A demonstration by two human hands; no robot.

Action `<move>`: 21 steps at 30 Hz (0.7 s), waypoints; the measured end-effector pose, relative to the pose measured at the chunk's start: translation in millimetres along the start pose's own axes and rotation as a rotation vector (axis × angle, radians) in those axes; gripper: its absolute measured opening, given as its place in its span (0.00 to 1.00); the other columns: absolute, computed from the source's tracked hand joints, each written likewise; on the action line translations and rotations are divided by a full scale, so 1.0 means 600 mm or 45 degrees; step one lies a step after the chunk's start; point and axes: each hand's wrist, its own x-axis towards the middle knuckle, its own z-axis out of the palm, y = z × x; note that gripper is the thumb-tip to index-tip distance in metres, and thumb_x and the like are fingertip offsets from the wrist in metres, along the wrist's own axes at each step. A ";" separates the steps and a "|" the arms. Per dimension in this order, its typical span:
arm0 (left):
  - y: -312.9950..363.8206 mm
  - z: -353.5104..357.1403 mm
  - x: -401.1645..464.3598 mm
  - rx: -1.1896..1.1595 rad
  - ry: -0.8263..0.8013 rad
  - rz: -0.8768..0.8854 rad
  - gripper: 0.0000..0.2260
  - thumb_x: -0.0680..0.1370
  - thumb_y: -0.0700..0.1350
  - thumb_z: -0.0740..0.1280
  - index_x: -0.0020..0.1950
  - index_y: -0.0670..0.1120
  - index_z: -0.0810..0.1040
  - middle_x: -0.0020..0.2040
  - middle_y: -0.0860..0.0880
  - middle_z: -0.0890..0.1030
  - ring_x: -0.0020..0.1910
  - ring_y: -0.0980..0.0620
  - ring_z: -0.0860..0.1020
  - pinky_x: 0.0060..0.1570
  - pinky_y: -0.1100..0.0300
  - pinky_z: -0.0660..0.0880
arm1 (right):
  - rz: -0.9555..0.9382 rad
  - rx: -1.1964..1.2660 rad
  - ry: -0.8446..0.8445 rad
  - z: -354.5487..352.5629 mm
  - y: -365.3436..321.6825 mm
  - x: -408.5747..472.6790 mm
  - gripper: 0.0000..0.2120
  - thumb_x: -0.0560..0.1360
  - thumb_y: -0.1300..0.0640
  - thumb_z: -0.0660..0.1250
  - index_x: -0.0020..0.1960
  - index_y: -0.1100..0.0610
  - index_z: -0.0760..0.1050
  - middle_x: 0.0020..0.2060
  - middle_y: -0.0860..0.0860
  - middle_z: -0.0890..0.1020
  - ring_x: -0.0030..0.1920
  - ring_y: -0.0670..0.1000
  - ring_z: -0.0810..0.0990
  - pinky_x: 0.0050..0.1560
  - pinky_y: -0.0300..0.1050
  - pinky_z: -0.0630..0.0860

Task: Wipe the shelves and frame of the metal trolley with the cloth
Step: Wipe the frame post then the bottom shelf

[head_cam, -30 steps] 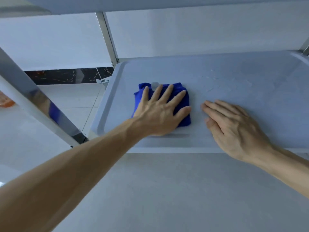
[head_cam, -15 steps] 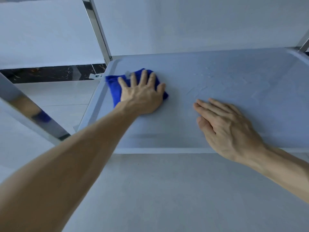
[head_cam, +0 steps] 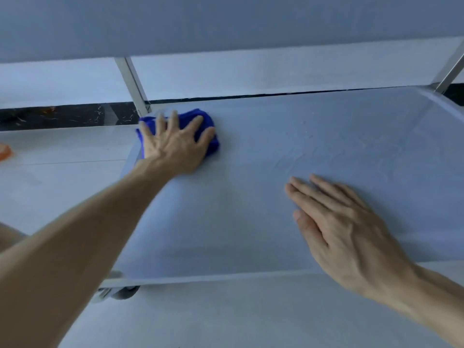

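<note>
Shelf (head_cam: 251,222) of the trolley fills the view, pale metal, with a post (head_cam: 133,86) at its far left corner and a caster (head_cam: 123,292) under the near left. Left hand (head_cam: 173,144) presses flat, fingers spread, on the blue cloth (head_cam: 211,136) at that far left corner. Right hand (head_cam: 346,229) lies flat on the shelf, fingers together, well apart from the cloth.

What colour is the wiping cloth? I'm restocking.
Bright blue; the cloth shows under the left hand in the head view.
</note>
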 end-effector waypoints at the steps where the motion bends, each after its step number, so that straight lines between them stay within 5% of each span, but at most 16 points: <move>1: -0.018 0.001 0.019 -0.009 -0.039 -0.091 0.30 0.76 0.72 0.40 0.76 0.66 0.57 0.80 0.44 0.54 0.79 0.41 0.51 0.71 0.30 0.44 | 0.016 0.006 -0.013 -0.002 -0.006 -0.001 0.24 0.81 0.50 0.52 0.71 0.57 0.76 0.70 0.49 0.77 0.71 0.56 0.74 0.68 0.60 0.73; 8: 0.013 0.003 0.067 -0.041 -0.156 -0.167 0.34 0.76 0.70 0.38 0.80 0.60 0.50 0.82 0.45 0.49 0.80 0.38 0.45 0.70 0.27 0.40 | 0.102 0.023 -0.078 -0.006 -0.022 -0.001 0.26 0.81 0.48 0.49 0.72 0.54 0.74 0.72 0.46 0.74 0.74 0.53 0.71 0.72 0.58 0.69; 15: 0.191 -0.006 -0.017 0.041 -0.034 0.629 0.34 0.73 0.68 0.33 0.78 0.61 0.51 0.81 0.49 0.51 0.78 0.36 0.50 0.67 0.27 0.50 | 0.061 -0.023 -0.006 -0.001 -0.020 -0.005 0.24 0.81 0.51 0.53 0.71 0.57 0.75 0.70 0.50 0.77 0.71 0.56 0.74 0.68 0.61 0.73; 18: 0.188 0.002 -0.012 0.177 0.038 0.912 0.25 0.76 0.65 0.34 0.73 0.68 0.49 0.82 0.52 0.50 0.78 0.35 0.50 0.67 0.27 0.54 | 0.063 -0.022 -0.015 -0.003 -0.018 -0.005 0.24 0.81 0.50 0.52 0.71 0.56 0.75 0.71 0.49 0.76 0.72 0.56 0.74 0.68 0.61 0.73; 21: 0.135 0.005 0.050 0.022 0.015 0.625 0.25 0.80 0.66 0.41 0.77 0.65 0.49 0.81 0.52 0.51 0.79 0.43 0.51 0.73 0.36 0.51 | 0.062 -0.016 -0.022 -0.003 -0.017 -0.005 0.24 0.81 0.50 0.52 0.72 0.56 0.75 0.71 0.49 0.76 0.72 0.56 0.73 0.68 0.61 0.72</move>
